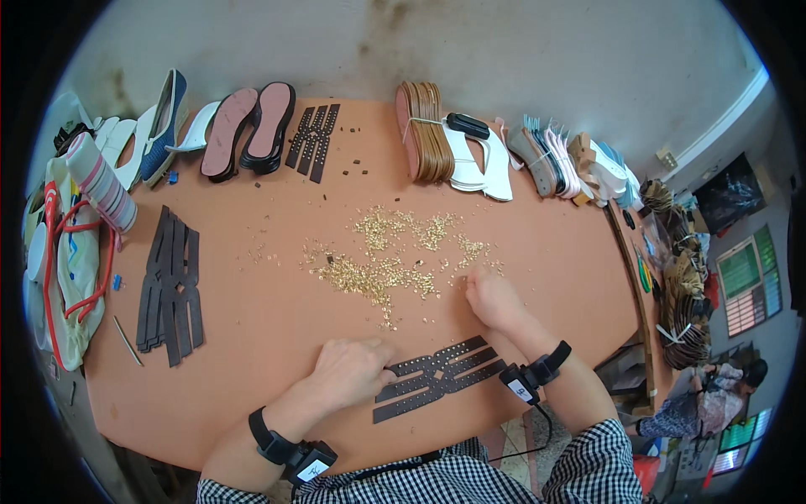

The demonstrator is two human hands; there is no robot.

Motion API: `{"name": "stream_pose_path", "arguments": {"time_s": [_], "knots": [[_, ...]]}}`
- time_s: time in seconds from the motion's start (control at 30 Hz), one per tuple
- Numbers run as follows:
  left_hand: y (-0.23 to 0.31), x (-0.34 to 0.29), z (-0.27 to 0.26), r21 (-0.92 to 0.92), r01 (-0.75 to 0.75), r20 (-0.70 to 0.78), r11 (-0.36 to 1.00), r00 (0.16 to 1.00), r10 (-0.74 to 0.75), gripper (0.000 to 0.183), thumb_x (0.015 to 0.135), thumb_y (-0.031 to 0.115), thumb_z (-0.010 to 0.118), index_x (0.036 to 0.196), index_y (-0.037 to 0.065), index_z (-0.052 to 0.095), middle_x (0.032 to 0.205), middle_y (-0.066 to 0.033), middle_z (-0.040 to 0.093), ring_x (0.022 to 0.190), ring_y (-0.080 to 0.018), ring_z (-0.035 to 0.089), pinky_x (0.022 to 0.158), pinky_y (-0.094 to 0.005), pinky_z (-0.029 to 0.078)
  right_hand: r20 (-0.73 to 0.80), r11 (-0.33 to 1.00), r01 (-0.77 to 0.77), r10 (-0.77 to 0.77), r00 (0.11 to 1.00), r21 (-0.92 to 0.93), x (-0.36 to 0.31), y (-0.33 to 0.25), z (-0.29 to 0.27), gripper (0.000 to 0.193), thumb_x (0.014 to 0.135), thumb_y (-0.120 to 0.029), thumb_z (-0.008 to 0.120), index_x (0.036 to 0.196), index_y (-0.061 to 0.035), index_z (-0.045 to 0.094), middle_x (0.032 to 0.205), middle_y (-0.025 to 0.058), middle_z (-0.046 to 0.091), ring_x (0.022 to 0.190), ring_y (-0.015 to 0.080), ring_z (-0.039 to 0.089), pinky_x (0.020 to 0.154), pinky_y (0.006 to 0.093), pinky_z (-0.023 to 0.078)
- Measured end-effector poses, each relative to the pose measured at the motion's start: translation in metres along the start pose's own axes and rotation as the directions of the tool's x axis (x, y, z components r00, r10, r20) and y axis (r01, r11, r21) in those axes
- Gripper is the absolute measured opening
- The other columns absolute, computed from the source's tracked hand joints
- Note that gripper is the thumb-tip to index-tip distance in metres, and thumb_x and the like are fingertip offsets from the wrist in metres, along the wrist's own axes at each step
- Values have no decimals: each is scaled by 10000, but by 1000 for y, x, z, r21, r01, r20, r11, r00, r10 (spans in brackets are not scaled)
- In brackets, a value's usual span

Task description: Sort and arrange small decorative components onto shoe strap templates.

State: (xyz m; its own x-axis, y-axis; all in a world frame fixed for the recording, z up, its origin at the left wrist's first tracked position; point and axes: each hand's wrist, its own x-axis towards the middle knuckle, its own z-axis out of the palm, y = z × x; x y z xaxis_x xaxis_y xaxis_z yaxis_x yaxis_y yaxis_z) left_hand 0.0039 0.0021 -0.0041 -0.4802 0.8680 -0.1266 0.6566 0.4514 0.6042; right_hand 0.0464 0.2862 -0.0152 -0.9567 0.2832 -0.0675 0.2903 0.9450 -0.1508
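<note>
A dark brown slotted shoe upper (438, 375), set with rows of small gold studs, lies flat on the table in front of me. Its left end is under the fingertips of my left hand (354, 370), whose curled fingers and thumb close on that edge. My right hand (493, 296) is at the right border of a scattered heap of gold studs (361, 275). Its fingers are pressed together; whatever is between them is hidden. More dark uppers, without visible studs, form a stack (172, 290) on the left.
Behind the studs lies another studded upper (314, 139). Along the back edge stand pink-topped black soles (273, 126), a tied bundle of brown soles (426, 134) and white cut pieces (497, 168). A bag with red handles (71, 269) crowds the left. Another person (714, 399) is at far right.
</note>
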Motion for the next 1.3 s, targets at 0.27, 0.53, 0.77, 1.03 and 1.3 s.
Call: {"name": "stream_pose_path", "arguments": {"time_s": [0.27,0.53,0.77,1.03,1.3], "knots": [[-1,1,3,-4,11,-4,1000,1000,-11,221,767,299,681,850,99,640,829,-68,664,801,-266,639,681,-391,486,-23,980,81,-78,997,183,-95,-1,-13,96,850,-101,570,900,-31,528,678,193,595,686,384,610,590,458,481],[1,-1,-3,-7,-3,12,1000,1000,3,238,783,279,656,889,68,623,865,-88,645,822,-296,640,695,-418,497,-87,973,148,-134,987,179,-124,-12,-3,92,830,-82,570,894,-51,513,825,153,584,682,361,601,592,440,503],[-1,-1,-1,-17,-7,2,1000,1000,7,229,778,274,660,857,64,618,850,-95,643,801,-303,641,678,-422,495,-61,978,157,-149,987,138,-121,-13,0,104,830,-84,562,907,-54,498,849,158,573,680,371,599,577,452,499],[0,-1,-2,-16,-22,-15,1000,1000,22,219,777,262,660,842,57,615,840,-99,642,786,-306,642,666,-425,494,-4,981,118,-119,993,152,-117,-14,-1,117,827,-95,557,910,-49,488,853,182,577,697,404,597,613,487,497],[0,-1,-1,-15,-18,-15,1000,1000,18,212,778,253,660,846,58,610,838,-97,642,792,-302,641,667,-425,493,37,980,117,-125,991,161,-114,-16,-4,119,829,-100,549,902,-36,479,859,202,581,720,420,594,633,498,497]]}}
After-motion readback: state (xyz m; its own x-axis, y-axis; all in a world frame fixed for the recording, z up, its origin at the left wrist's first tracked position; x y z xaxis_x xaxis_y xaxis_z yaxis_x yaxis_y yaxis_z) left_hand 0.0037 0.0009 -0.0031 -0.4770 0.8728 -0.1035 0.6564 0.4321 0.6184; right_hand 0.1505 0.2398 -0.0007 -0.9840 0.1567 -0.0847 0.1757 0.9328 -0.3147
